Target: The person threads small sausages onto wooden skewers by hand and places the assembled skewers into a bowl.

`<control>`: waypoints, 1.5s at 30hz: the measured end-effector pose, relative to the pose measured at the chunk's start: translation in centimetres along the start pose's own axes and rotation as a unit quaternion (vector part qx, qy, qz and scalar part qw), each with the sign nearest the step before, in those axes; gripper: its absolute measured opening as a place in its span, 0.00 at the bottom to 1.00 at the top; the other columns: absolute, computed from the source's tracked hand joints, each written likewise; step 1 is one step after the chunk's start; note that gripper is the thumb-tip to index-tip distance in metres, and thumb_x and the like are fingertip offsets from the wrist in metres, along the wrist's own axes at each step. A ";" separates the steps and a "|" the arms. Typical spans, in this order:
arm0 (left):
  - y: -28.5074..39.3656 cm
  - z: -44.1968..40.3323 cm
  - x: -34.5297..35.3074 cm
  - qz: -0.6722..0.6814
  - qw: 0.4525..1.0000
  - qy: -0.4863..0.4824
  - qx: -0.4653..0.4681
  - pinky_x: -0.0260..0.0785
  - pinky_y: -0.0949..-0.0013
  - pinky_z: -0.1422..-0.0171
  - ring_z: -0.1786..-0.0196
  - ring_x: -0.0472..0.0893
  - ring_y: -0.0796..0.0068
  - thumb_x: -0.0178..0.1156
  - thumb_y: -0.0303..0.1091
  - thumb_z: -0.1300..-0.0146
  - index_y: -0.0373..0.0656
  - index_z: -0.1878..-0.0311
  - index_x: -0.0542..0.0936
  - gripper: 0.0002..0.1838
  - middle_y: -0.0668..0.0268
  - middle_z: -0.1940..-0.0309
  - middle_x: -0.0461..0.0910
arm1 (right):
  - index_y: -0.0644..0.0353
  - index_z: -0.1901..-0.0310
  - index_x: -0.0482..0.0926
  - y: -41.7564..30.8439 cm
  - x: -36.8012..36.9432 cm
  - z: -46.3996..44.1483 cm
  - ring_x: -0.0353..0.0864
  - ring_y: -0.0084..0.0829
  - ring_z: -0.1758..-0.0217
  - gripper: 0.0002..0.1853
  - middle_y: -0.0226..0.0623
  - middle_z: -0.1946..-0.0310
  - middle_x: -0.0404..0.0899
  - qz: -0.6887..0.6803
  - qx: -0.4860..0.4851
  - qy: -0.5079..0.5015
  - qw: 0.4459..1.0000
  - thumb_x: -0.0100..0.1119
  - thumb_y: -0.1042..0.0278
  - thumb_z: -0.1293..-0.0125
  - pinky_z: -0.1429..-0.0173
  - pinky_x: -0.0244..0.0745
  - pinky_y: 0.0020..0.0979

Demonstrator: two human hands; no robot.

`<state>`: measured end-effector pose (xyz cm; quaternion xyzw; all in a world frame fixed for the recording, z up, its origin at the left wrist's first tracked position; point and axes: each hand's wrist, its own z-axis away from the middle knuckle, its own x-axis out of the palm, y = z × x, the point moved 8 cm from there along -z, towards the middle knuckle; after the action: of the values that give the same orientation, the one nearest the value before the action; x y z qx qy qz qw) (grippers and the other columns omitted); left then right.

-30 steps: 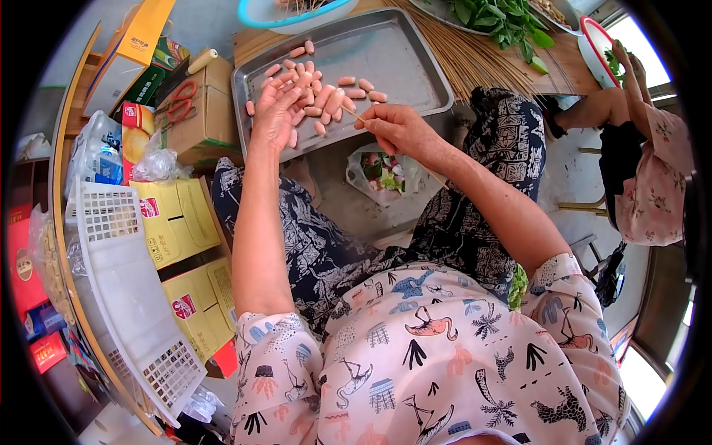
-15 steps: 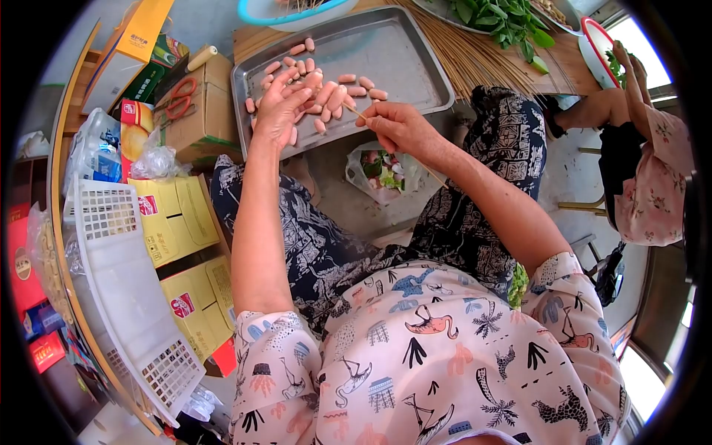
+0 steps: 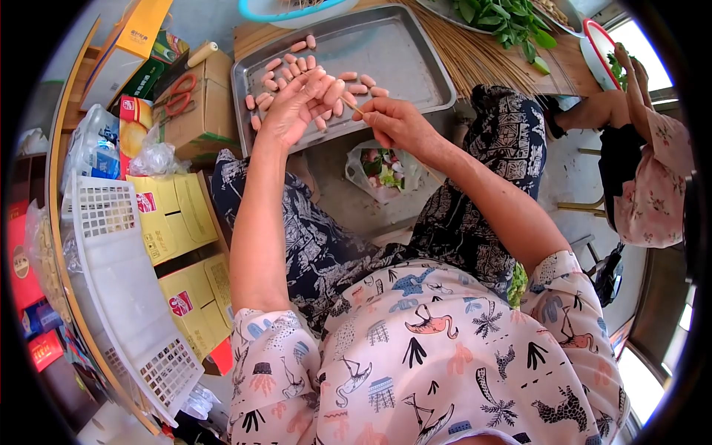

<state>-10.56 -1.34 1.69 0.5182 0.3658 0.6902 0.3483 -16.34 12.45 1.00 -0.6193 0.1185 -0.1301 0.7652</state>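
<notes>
Over the near edge of a metal tray [image 3: 400, 55], my left hand [image 3: 293, 115] is closed on a small pink sausage [image 3: 334, 92]. My right hand [image 3: 397, 124] pinches a thin wooden skewer [image 3: 356, 110], whose tip points left at the sausages by my left fingers. Whether the tip has entered a sausage I cannot tell. Several more small sausages [image 3: 358, 89] lie loose in the tray, around and beyond my left hand, which partly hides them.
Many bare skewers [image 3: 460, 55] lie right of the tray, near green leaves [image 3: 504, 18]. A blue-rimmed basin [image 3: 297, 16] stands behind it. Below hangs a plastic bag of scraps [image 3: 382, 174]. Left are a cardboard box [image 3: 196, 111] with scissors [image 3: 180, 95] and a knife. Another person's arm [image 3: 634, 81] is at right.
My left hand has turned slightly and shifted right, with its fingers now closed around a sausage near the skewer tip. My right hand has barely moved.
</notes>
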 end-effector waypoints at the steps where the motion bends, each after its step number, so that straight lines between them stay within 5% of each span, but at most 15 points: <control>1: -0.1 0.0 -0.3 -0.011 1.000 0.008 -0.004 0.73 0.70 0.47 0.49 0.78 0.73 0.59 0.40 0.36 0.39 0.38 0.68 0.26 0.65 0.45 0.74 | 0.61 0.54 0.76 0.0 0.0 0.0 0.60 0.13 0.83 0.12 0.22 0.85 0.65 0.000 0.001 0.000 1.000 0.46 0.66 0.30 0.78 0.53 0.19; 22: -0.1 0.1 0.2 0.000 1.000 0.009 -0.011 0.74 0.72 0.49 0.52 0.79 0.75 0.60 0.38 0.37 0.38 0.38 0.69 0.26 0.64 0.49 0.77 | 0.61 0.56 0.76 0.7 -0.1 -0.3 0.62 0.12 0.84 0.09 0.21 0.84 0.64 0.016 -0.004 0.008 1.000 0.47 0.68 0.30 0.79 0.53 0.18; 24: -0.1 0.1 0.1 0.000 1.000 0.012 -0.011 0.75 0.72 0.49 0.52 0.79 0.75 0.60 0.38 0.37 0.38 0.38 0.69 0.26 0.64 0.50 0.77 | 0.61 0.62 0.79 0.7 -0.4 -0.6 0.69 0.15 0.85 0.08 0.26 0.86 0.70 0.012 -0.034 0.023 0.999 0.52 0.67 0.32 0.80 0.62 0.21; 39: -1.6 -0.4 -2.2 -0.046 0.995 0.088 0.007 0.77 0.71 0.50 0.53 0.80 0.75 0.60 0.38 0.37 0.39 0.38 0.69 0.26 0.64 0.50 0.76 | 0.62 0.64 0.78 0.3 -0.7 -0.5 0.72 0.17 0.83 0.07 0.28 0.85 0.72 0.040 -0.027 0.044 0.998 0.54 0.68 0.34 0.78 0.65 0.23; 43: -2.0 -0.7 -2.2 -0.028 0.997 0.075 -0.019 0.77 0.70 0.52 0.55 0.80 0.74 0.58 0.42 0.35 0.39 0.41 0.71 0.23 0.64 0.53 0.77 | 0.63 0.64 0.78 0.3 -0.9 -0.7 0.70 0.17 0.84 0.07 0.27 0.86 0.70 0.030 -0.035 0.052 0.998 0.54 0.68 0.34 0.77 0.64 0.22; 45: -2.8 -0.7 -4.2 -0.007 0.991 0.126 -0.034 0.77 0.72 0.57 0.59 0.81 0.74 0.56 0.42 0.34 0.36 0.47 0.73 0.20 0.62 0.58 0.79 | 0.61 0.57 0.77 0.7 -0.9 -1.2 0.62 0.13 0.84 0.10 0.23 0.86 0.66 0.007 -0.043 0.043 0.998 0.49 0.66 0.31 0.80 0.53 0.18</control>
<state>-10.02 -3.71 -2.81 0.4127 0.3870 0.7591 0.3220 -17.56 11.83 0.07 -0.6447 0.1614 -0.1462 0.7327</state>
